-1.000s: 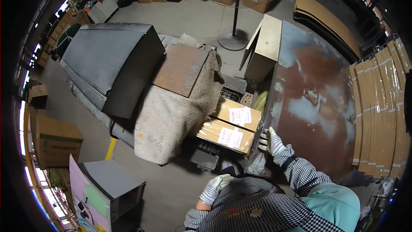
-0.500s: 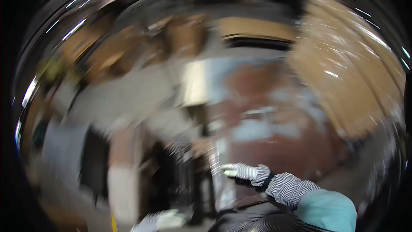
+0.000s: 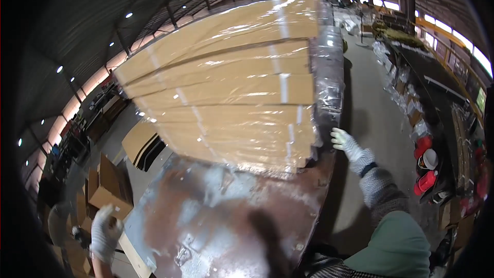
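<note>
My right hand (image 3: 347, 144), in a white knit glove, reaches forward with its fingers stretched out. It is nearest to the dark right edge of a worn metal table (image 3: 221, 216) and to the lower corner of a big stack of flat cardboard cartons (image 3: 231, 92) wrapped in clear film. Nothing shows in its fingers. At the lower left, my gloved left hand (image 3: 105, 234) is raised beside the table's left edge, thumb and fingers apart and loosely bent. No object is visible in it.
Open cardboard boxes (image 3: 109, 188) stand on the floor at left, near a tan panel stack (image 3: 139, 144). A grey floor aisle (image 3: 363, 92) runs along the right. Beyond it are red containers (image 3: 424, 183), a white tub (image 3: 427, 159) and a long dark bench (image 3: 437, 77).
My view has swung to the right and lifted, bringing the wrapped stack to the middle. My right hand has moved off the tabletop to its right side; my left hand is higher in view.
</note>
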A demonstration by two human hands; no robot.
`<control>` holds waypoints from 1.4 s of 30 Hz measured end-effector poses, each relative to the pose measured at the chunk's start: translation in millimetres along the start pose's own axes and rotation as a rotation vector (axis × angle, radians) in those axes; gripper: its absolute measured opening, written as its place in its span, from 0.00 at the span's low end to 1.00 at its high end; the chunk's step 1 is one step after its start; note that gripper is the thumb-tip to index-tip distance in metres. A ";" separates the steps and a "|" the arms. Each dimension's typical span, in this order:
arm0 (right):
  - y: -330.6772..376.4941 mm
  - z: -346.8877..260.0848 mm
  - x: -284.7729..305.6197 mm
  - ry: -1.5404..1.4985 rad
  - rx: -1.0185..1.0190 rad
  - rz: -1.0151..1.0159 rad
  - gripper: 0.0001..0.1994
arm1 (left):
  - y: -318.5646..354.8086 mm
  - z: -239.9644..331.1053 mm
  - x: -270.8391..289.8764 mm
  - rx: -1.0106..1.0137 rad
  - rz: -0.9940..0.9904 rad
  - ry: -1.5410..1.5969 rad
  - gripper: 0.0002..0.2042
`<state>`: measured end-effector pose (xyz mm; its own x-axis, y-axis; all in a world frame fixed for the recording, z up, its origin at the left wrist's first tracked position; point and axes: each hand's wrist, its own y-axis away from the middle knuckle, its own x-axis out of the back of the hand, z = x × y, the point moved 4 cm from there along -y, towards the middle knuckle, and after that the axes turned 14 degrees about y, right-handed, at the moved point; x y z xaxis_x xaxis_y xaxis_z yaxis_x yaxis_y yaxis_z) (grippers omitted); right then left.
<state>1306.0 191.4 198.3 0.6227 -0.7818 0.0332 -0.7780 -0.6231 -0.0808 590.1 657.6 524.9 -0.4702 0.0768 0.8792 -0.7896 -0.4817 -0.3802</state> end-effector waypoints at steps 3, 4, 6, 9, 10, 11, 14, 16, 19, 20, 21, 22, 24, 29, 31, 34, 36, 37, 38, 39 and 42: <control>-52.3 -3.2 -69.5 -0.148 -0.008 0.235 0.33 | -178.7 1.7 -0.9 0.065 0.364 0.576 0.22; -60.3 -6.7 -62.6 -0.056 0.006 0.272 0.35 | -247.7 69.7 -17.3 -0.082 0.424 0.590 0.21; -86.1 3.7 -66.9 -0.163 0.073 0.223 0.35 | -356.7 161.6 -24.6 -0.349 0.478 0.621 0.23; -103.3 27.5 -69.9 -0.250 0.053 0.264 0.33 | -467.5 313.8 -67.7 -0.546 0.479 0.759 0.21; -102.6 14.1 -75.1 -0.275 0.114 0.263 0.31 | -489.3 351.1 -73.0 -0.539 0.467 0.651 0.18; -102.4 0.3 -81.1 -0.299 0.181 0.256 0.30 | -519.0 361.3 -84.6 -0.577 0.310 0.930 0.17; -121.8 26.0 -102.5 -0.292 0.127 0.303 0.36 | -567.7 390.3 -109.4 -0.320 0.112 0.692 0.27; -130.4 25.9 -101.0 -0.367 0.126 0.326 0.37 | -570.8 397.3 -124.6 -0.211 0.071 0.551 0.29; -113.2 18.0 -104.4 -0.431 0.001 0.317 0.42 | -536.4 407.1 -123.7 -0.344 -0.003 0.477 0.28; -106.2 17.6 -107.3 -0.489 -0.024 0.276 0.43 | -519.0 408.6 -119.6 -0.344 0.009 0.513 0.28; -100.2 15.6 -114.2 -0.546 -0.051 0.230 0.45 | -500.2 407.5 -115.5 -0.341 0.025 0.547 0.27; -83.3 -23.4 -132.1 -0.628 -0.048 0.142 0.48 | -480.6 385.7 -99.1 -0.359 0.050 0.674 0.26; -63.2 -21.9 -135.7 -0.538 0.038 0.155 0.49 | -429.3 391.6 -90.1 -0.347 0.073 0.801 0.26; 21.4 -22.8 -161.4 -0.490 0.264 0.077 0.55 | -266.4 373.0 -56.5 -0.484 0.202 0.457 0.27; 55.7 3.7 -172.0 -0.467 0.225 0.035 0.52 | -190.1 348.4 -60.4 -0.537 0.258 0.406 0.31; 80.9 18.0 -169.4 -0.445 0.179 0.076 0.43 | -52.7 316.8 -56.6 -0.489 0.252 0.286 0.43; 101.7 33.5 -180.3 -0.378 0.120 0.118 0.38 | 38.7 266.9 -82.3 -0.399 0.251 0.362 0.47; 122.7 38.7 -191.1 -0.354 0.085 0.132 0.35 | 90.6 248.6 -99.1 -0.314 0.279 0.398 0.48; 147.0 47.9 -203.2 -0.324 0.050 0.148 0.33 | 140.0 221.0 -121.3 -0.220 0.422 0.492 0.49; 174.1 48.0 -210.7 -0.285 0.026 0.167 0.31 | 189.0 193.8 -148.6 -0.125 0.576 0.585 0.51; 253.2 -14.6 -287.8 0.367 0.323 0.213 0.27 | 319.9 101.2 -283.1 0.818 0.838 1.390 0.52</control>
<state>928.6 258.3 182.8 0.3379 -0.8834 0.3246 -0.7828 -0.4553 -0.4243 510.5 393.4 183.4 -0.8855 0.0011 -0.4647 -0.0281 -0.9983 0.0512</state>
